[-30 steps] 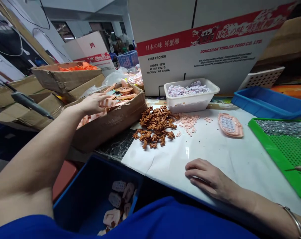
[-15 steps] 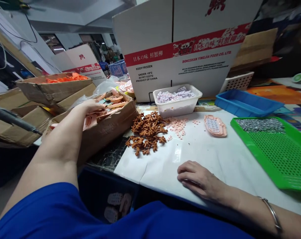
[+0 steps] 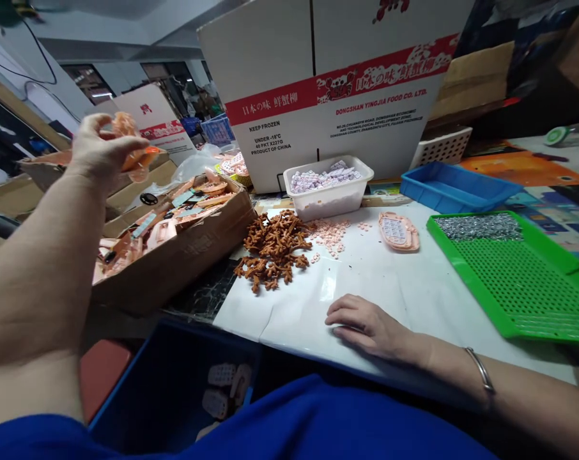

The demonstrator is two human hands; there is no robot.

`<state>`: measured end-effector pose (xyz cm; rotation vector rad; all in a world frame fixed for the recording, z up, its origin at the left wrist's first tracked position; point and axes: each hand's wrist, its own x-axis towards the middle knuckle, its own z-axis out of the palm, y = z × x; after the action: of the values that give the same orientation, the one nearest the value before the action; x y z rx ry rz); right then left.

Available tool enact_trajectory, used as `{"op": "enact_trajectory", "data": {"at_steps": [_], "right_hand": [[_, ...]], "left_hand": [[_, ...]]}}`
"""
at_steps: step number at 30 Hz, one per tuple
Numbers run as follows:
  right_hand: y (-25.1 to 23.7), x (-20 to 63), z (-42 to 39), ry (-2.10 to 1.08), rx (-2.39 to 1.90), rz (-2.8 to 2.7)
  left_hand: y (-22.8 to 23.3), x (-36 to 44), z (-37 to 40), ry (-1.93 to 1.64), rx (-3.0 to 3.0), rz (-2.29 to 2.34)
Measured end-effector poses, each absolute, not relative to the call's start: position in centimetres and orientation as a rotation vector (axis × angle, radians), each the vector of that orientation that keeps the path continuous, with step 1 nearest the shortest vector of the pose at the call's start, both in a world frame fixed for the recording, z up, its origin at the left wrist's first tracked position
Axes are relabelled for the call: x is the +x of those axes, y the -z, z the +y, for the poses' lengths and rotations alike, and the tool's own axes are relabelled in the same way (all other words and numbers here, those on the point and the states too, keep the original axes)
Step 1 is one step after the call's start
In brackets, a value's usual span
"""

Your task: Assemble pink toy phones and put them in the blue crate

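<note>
A large white carton [image 3: 270, 76] stands upright at the back of the surface [image 3: 289, 316], closing off much of the view behind it. Directly before it sits a white tub [image 3: 325, 204] filled with small pale pieces [image 3: 325, 179]. A heap of brown branching pieces [image 3: 273, 243] lies forward and to the left of the tub, with scattered pink bits [image 3: 330, 236] against its right edge. Farther right are a pink moulded piece [image 3: 399, 231], a blue tray [image 3: 457, 188] and a green perforated tray [image 3: 495, 281] with silver pieces [image 3: 481, 227] at its far end. An open cardboard box [image 3: 188, 249] of orange-pink parts stands at left, between the left hand [image 3: 98, 150] and the brown heap. The left hand is raised above the far left part of that box, thumb and fingers pinching a pale orange piece [image 3: 125, 124]; the piece projects above and below the thumb, clear of the box contents. The right hand [image 3: 370, 326] rests on the surface near its front edge, fingers loosely curved and slightly apart, well apart from the pale orange piece.
</note>
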<state>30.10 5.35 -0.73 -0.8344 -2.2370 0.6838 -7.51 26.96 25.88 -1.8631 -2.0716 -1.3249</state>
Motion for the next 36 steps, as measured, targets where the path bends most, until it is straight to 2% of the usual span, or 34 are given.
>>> {"op": "enact_trajectory", "data": {"at_steps": [2, 5, 10, 14, 16, 20, 23, 25, 28, 30, 32, 36], "right_hand": [[-0.2, 29.8, 5.7, -0.844, -0.909, -2.102], [-2.3, 28.6, 6.4, -1.102, -0.966, -1.792], [-4.8, 27.1, 7.0, -1.538, -0.824, -1.149], [-4.2, 29.0, 4.7, -1.739, -0.751, -0.911], [-3.4, 30.9, 3.0, -1.794, -0.823, -0.838], [-2.1, 34.7, 0.3, -1.733, -1.151, -0.776], [-1.8, 36.5, -0.8, -1.406, -1.482, -1.103], [-1.8, 37.2, -1.4, -0.969, -1.675, -1.467], [-1.9, 37.7, -2.5, -0.378, -1.863, -1.848], [-1.9, 38.0, -3.1, -0.253, -1.93, -1.984], [-1.8, 38.2, -3.6, -0.252, -1.933, -2.084], [-1.1, 38.6, -3.8, -0.228, -1.901, -2.124]], "left_hand": [[-26.8, -3.7, 25.1, 1.526, -1.861, -2.191], [-25.7, 2.2, 22.2, 1.728, -2.278, -2.038], [-18.1, 11.6, 16.1, 2.124, -2.949, -1.759], [-11.4, 17.1, 11.4, 2.357, -2.959, -2.246], [-8.6, 18.5, 9.9, 2.315, -2.811, -2.566], [-4.8, 18.7, 8.5, 1.868, -2.804, -2.943], [-3.7, 16.7, 8.8, 1.581, -2.86, -2.983], [-3.4, 15.1, 9.2, 1.321, -3.015, -2.584], [-3.2, 13.9, 9.2, 1.02, -3.181, -1.348], [-3.0, 14.2, 8.3, 0.9, -3.124, -0.601], [-2.8, 15.2, 7.2, 0.752, -3.036, -0.1], [-2.5, 17.4, 5.9, 0.561, -2.981, 0.212]]}}
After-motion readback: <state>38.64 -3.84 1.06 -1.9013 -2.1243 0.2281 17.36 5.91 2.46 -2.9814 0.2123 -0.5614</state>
